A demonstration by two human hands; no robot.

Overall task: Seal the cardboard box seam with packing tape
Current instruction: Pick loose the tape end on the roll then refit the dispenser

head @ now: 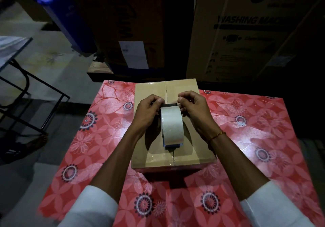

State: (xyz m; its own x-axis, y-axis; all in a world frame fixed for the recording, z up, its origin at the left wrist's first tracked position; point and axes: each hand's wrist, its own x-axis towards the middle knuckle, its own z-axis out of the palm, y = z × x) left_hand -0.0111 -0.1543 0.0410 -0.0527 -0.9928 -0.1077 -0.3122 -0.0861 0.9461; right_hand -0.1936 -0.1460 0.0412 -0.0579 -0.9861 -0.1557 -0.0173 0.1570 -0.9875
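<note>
The box (pixel 173 121) sits on the desk (pixel 246 139), with its seam (pixel 165 89) running straight away from you along the centre of the top. The tape roll (pixel 171 126) stands on edge over that seam, directly between your hands, with its width lying across the seam.

Your left hand (pixel 146 111) has its grip closed on the left side of the roll; your right hand (pixel 192 109) pinches the upper right edge, apparently at the free end, though the end itself is too small to confirm. Both hands are equally near.

The seam appears bare ahead of the roll; glossy tape appears to cover it at the near edge. Likely next move: pull along the seam's long axis toward the far edge. Room is open on both sides; large cartons (pixel 246 33) stand just behind the desk.
</note>
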